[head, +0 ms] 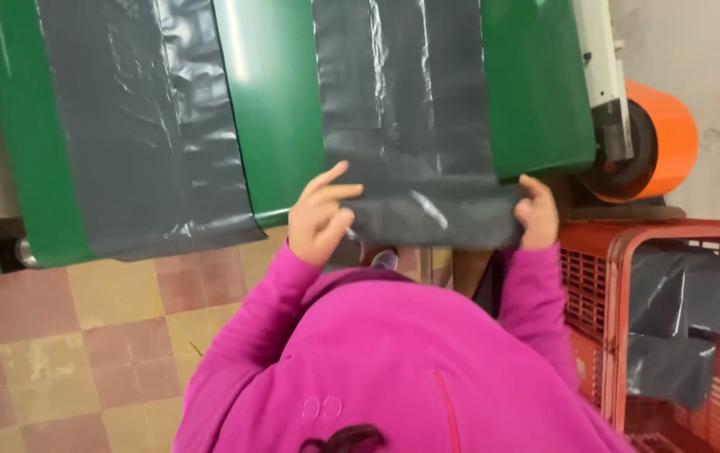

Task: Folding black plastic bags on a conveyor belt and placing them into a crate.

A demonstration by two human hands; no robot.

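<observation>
- A stack of dark grey plastic sheets point(431, 220) is held at the lower edge of a green conveyor belt point(280, 101), in the centre of the view
- The left hand point(320, 216) is closed on the left end of the stack; the thumb is tucked under the edge, the fingers point(335, 189) are curled over the top
- The right hand point(536, 214) is closed on the right end of the stack, with the fingers wrapped over the edge
- The stack is spanned between both hands and is kept roughly level, just off the end of the belt
- A strip of grey plastic film point(410, 84) is laid along the belt above the stack and runs down to it; whether it is joined to the stack cannot be told
- A second, wider grey film strip point(142, 126) is laid on the belt to the left, well apart from the hands; its lower end hangs over the belt edge
- Both arms are covered by magenta sleeves point(536, 310), and the torso of the same garment fills the lower centre of the view
- An orange roller point(670, 138) is mounted at the right end of the machine, beside a white frame bar point(603, 59)
- A red wire crate point(670, 239) is placed at the lower right, just beside the right sleeve; folded grey plastic sheets point(679, 335) are held inside it
- The floor point(83, 335) is tiled in a worn chequered pattern of reddish and yellowish squares
</observation>
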